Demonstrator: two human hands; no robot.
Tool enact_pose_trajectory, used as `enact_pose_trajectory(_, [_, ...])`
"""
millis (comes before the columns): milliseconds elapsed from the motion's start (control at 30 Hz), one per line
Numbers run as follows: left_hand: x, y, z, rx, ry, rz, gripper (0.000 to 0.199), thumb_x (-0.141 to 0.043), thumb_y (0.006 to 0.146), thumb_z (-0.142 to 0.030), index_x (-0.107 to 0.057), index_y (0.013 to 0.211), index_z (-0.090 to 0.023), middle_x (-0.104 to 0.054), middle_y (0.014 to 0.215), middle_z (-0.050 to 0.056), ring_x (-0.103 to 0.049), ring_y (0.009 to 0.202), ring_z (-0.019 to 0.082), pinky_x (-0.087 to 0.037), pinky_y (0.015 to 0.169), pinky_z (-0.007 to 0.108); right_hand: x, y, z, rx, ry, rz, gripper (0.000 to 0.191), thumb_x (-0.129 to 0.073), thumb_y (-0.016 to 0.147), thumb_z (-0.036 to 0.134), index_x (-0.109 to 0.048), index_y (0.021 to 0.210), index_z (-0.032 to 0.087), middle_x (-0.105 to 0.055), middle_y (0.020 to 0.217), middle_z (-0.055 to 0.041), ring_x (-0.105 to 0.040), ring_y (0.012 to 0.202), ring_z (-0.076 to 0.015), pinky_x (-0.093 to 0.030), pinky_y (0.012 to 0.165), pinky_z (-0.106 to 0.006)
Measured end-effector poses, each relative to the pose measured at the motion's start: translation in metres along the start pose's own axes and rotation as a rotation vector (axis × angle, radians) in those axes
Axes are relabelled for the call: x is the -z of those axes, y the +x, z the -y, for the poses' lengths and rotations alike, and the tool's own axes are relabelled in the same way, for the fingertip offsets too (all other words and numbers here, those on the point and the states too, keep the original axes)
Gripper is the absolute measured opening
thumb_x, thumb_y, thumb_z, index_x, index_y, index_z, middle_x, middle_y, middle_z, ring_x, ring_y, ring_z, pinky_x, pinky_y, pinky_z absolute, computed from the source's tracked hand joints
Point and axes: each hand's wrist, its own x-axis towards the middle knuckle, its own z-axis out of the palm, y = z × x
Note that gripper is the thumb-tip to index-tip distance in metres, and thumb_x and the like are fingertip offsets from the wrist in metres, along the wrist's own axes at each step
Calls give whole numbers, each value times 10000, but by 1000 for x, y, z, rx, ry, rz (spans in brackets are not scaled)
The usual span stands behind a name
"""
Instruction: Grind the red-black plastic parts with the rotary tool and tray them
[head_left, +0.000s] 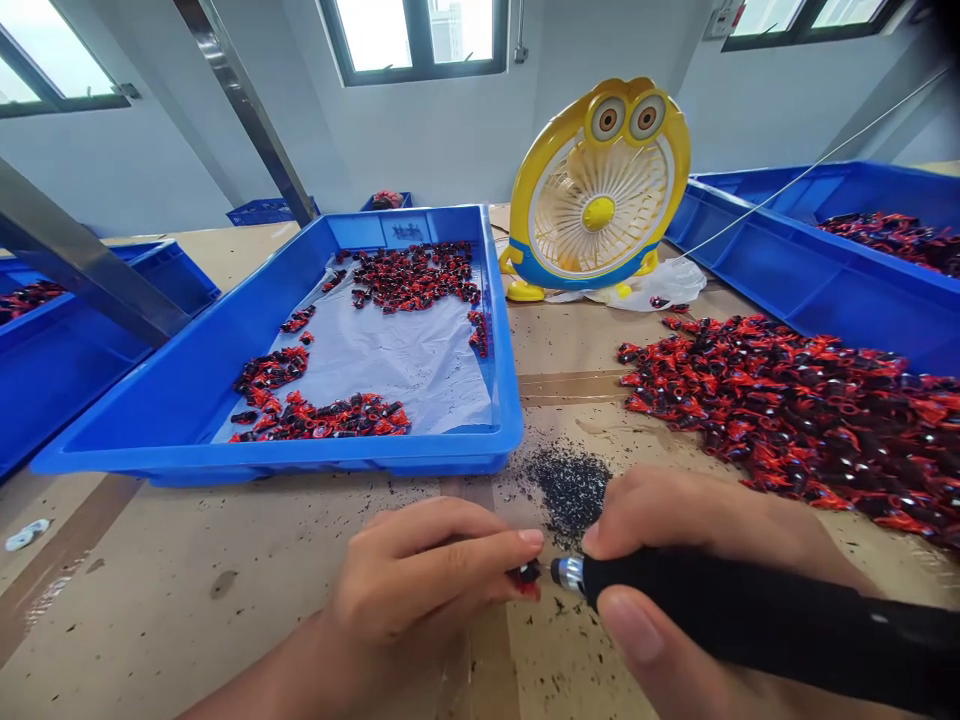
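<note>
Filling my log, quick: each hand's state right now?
Left hand: closed, holding a small red-and-black piece.
Right hand: closed around a black pen-shaped tool.

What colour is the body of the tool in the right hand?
The tool's body is black, showing best in the head view.

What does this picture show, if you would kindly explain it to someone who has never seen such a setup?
There is no robot: a person works bare-handed, and this single view comes from a head-worn camera looking forward and down. The left hand holds a small red-and-black piece. The right hand grips a black cylindrical tool, its front end pointing at that piece. On the brown tabletop lie fine black crumbs, a heap of red-and-black pieces, and a rectangular blue plastic tray holding more. Behind stands a round yellow fan with cartoon eyes.
</note>
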Motion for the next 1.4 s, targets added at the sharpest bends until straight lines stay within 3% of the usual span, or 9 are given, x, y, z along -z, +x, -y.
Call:
enact_pose_trajectory(167, [-1, 3, -1, -3, 7, -3, 177, -718, 1053, -236, -820, 1141, -121, -845, 926, 86, -820, 763, 131, -656, 705, 151, -6, -3, 2, -82, -49, -138, 203, -803, 869, 450, -728, 888, 262, -690, 680, -24, -650, 545, -180, -501, 442, -283])
enact_pose_trajectory(300, [-4, 2, -1, 0, -27, -30, 183, -703, 1064, -246, -823, 1127, -123, -845, 918, 88, -815, 749, 124, -663, 723, 140, -8, -2, 3, -97, -82, -161, 253, -803, 846, 508, -740, 861, 264, -677, 680, -34, -664, 595, -200, -535, 484, -290])
enact_pose_trajectory(467, [-7, 3, 0, 37, -59, -56, 181, -727, 1050, -277, -835, 1097, -140, -852, 898, 86, -817, 726, 126, -670, 714, 139, -12, 1, 2, -105, -88, -164, 219, -782, 851, 468, -704, 836, 265, -652, 644, -11, -628, 551, -179, -505, 472, -280])
enact_pose_trajectory(667, [-11, 3, 1, 64, -100, -83, 185, -743, 1040, -299, -845, 1067, -146, -856, 867, 86, -818, 709, 126, -660, 685, 139, -22, 1, 6, -91, 29, -229, 105, -607, 880, 299, -616, 782, 263, -572, 573, 58, -464, 442, -96, -431, 478, -255])
enact_pose_trajectory(933, [-15, 2, 2, 111, -147, -121, 121, -796, 1000, -243, -863, 1075, -178, -861, 884, 62, -804, 695, 113, -643, 677, 126, -23, 4, 7, -108, 33, -238, 106, -587, 853, 274, -606, 750, 259, -464, 495, 87, -362, 390, -79, -417, 487, -256])
enact_pose_trajectory(1400, [-13, 3, 1, 118, -144, -94, 143, -789, 1006, -285, -861, 1077, -185, -871, 896, 80, -817, 707, 144, -671, 671, 178, -19, 5, 4, -66, -19, -190, 62, -603, 860, 269, -609, 798, 270, -555, 552, 64, -451, 414, -94, -331, 421, -278])
